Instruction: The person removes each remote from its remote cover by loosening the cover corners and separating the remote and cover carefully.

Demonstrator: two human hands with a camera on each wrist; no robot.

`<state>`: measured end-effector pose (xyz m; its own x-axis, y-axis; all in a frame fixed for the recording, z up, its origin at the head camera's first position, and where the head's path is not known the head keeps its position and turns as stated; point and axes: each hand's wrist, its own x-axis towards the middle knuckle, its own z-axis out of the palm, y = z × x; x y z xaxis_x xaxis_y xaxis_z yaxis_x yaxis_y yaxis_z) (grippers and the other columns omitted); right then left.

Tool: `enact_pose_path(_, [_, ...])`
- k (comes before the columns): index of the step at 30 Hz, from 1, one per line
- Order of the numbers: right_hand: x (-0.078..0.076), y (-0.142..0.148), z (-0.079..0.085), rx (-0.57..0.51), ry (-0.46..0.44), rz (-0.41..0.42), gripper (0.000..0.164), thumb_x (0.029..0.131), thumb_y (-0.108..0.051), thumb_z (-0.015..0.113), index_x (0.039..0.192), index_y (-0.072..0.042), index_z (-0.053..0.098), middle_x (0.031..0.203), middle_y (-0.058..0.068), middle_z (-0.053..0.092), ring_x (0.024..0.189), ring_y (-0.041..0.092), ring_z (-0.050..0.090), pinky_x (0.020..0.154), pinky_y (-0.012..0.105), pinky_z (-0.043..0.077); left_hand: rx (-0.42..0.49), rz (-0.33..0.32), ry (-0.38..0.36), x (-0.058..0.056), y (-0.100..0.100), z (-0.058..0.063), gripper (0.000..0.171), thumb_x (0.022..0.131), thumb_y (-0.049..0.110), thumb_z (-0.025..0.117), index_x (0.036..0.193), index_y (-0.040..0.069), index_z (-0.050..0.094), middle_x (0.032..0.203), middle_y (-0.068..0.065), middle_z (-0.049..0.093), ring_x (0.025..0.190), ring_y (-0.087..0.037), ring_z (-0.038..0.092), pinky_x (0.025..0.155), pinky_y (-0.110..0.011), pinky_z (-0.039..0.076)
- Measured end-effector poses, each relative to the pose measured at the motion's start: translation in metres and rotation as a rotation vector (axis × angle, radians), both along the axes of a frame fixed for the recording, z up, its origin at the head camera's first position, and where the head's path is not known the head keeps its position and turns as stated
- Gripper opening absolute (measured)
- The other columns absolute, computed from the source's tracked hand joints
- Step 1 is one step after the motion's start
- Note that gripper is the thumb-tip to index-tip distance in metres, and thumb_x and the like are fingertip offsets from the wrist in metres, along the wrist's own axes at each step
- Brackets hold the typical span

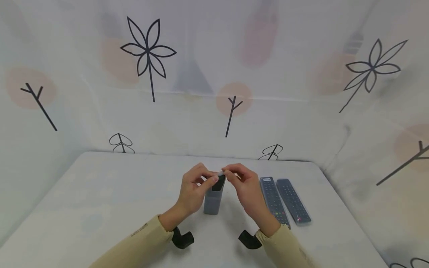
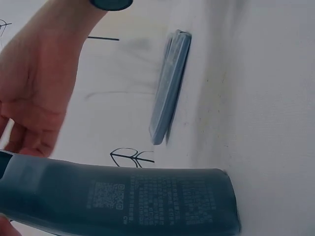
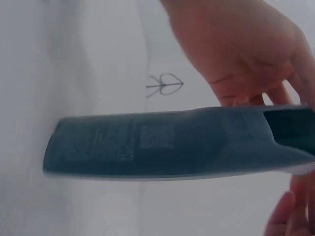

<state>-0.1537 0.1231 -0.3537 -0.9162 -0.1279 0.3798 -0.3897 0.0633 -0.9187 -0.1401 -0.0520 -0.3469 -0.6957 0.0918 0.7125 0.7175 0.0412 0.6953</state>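
Observation:
A dark blue-grey remote control stands on its end on the table between the two hands. Its back, with a QR code and printed text, faces the wrist cameras. Near its top is a dark area. My left hand pinches the top from the left, thumb and fingers curled. From the right, my right hand pinches the same end. A small whitish piece shows between the fingertips, too small to identify. In the right wrist view the remote partly hides the left hand.
Two button remotes lie side by side on the white table, right of the right hand. Behind the table hangs a pale patterned cloth. Black mounts are strapped at the wrists.

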Motion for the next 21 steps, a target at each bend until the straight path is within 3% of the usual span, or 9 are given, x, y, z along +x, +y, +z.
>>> enact_pose_path(4, [0.006,-0.002,-0.001,0.130,0.319,-0.053,0.021,0.088,0.002,0.072,0.107,-0.005,0.072,0.105,0.008,0.067,0.099,0.020,0.061,0.083,0.028,0.050,-0.005,0.009,0.028,-0.003,0.001,-0.001,0.010,0.084,-0.012,0.068,0.084,-0.002,0.068,0.079,-0.011,0.062,0.075,-0.020,0.059,0.055,-0.032,0.048])
enact_pose_path(7, [0.008,-0.003,-0.002,0.215,0.416,-0.084,0.028,0.083,0.003,0.077,0.109,-0.007,0.073,0.106,0.005,0.067,0.099,0.019,0.061,0.080,0.029,0.050,-0.007,0.018,0.032,-0.003,0.000,-0.001,0.010,0.083,-0.012,0.068,0.084,-0.002,0.069,0.078,-0.011,0.062,0.074,-0.019,0.059,0.055,-0.031,0.048])
enact_pose_path(14, [0.018,-0.007,0.008,0.258,0.406,-0.111,0.028,0.079,0.008,0.078,0.105,0.001,0.073,0.098,0.010,0.069,0.092,0.022,0.063,0.074,0.035,0.052,-0.027,0.013,0.026,-0.001,0.000,-0.001,0.012,0.084,-0.012,0.068,0.083,0.000,0.068,0.079,-0.010,0.063,0.076,-0.017,0.060,0.056,-0.032,0.048])
enact_pose_path(18, [0.020,-0.007,0.007,0.264,0.374,-0.105,0.030,0.078,0.007,0.079,0.106,0.000,0.074,0.095,0.008,0.072,0.089,0.020,0.064,0.073,0.036,0.052,-0.025,0.023,0.033,-0.010,-0.001,-0.014,0.014,0.084,-0.011,0.069,0.084,0.003,0.070,0.079,-0.009,0.065,0.075,-0.018,0.060,0.055,-0.033,0.048])
enact_pose_path(21, [0.016,-0.004,-0.003,0.261,0.359,-0.111,0.033,0.078,0.001,0.082,0.109,-0.005,0.075,0.097,0.003,0.073,0.090,0.017,0.065,0.074,0.036,0.052,-0.022,0.033,0.037,-0.017,-0.002,-0.027,0.015,0.085,-0.009,0.070,0.086,0.006,0.071,0.079,-0.004,0.065,0.074,-0.016,0.060,0.054,-0.031,0.047])
